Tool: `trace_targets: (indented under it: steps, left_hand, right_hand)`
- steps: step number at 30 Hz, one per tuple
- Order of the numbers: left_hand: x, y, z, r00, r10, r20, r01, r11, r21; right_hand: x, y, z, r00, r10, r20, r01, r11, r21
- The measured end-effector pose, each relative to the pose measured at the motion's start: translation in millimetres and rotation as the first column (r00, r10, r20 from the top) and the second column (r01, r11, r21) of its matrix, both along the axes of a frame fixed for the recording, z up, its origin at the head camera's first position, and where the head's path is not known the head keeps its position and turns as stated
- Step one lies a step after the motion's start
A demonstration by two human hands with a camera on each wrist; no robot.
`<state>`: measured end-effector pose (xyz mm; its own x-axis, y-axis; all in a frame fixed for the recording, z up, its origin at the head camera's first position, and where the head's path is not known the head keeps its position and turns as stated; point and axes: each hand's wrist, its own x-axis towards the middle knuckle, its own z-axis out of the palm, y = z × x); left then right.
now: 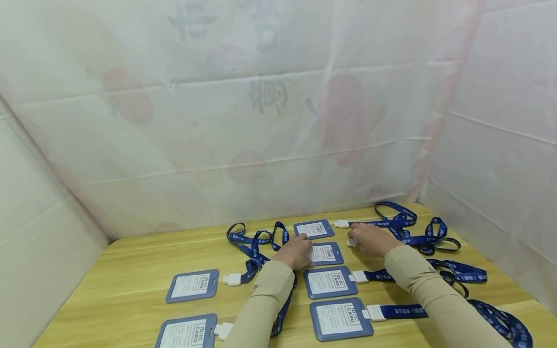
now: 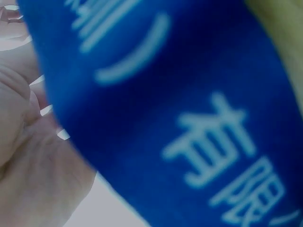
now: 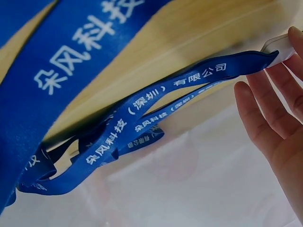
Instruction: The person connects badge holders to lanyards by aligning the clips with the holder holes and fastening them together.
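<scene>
My left hand (image 1: 296, 252) grips the left end of a blue ID card holder (image 1: 325, 253), second from the back in the right-hand column; that end is hidden under the fingers. To the right of the same holder, my right hand (image 1: 371, 239) pinches the white clip (image 1: 351, 242) of a blue lanyard, a short way off the holder's slotted end. In the right wrist view the lanyard strap (image 3: 156, 99) runs from the clip at the fingertips. Close to the left wrist camera, a blue strap (image 2: 156, 109) covers much of the left hand (image 2: 38, 142).
Behind the held holder lies another card holder (image 1: 314, 229), with a white clip (image 1: 342, 224) apart from it. Nearer me, two holders have clips at their slots. More holders (image 1: 193, 285) and lanyards (image 1: 256, 246) lie left on the wooden table (image 1: 117, 275). White cloth (image 1: 196, 145) hangs behind.
</scene>
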<state>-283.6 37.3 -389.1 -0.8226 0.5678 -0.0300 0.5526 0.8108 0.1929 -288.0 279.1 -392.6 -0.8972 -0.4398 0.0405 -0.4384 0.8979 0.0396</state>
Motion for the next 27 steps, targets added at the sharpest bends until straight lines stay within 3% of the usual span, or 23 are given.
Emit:
trace_targets:
  steps: [27]
  left_hand:
    - [-0.5, -1.2, -2.2, 1.0, 0.012, 0.004, -0.012, 1.0, 0.015]
  right_hand:
    - [12.2, -8, 3.6, 1.0, -0.01, 0.019, 0.01, 1.0, 0.019]
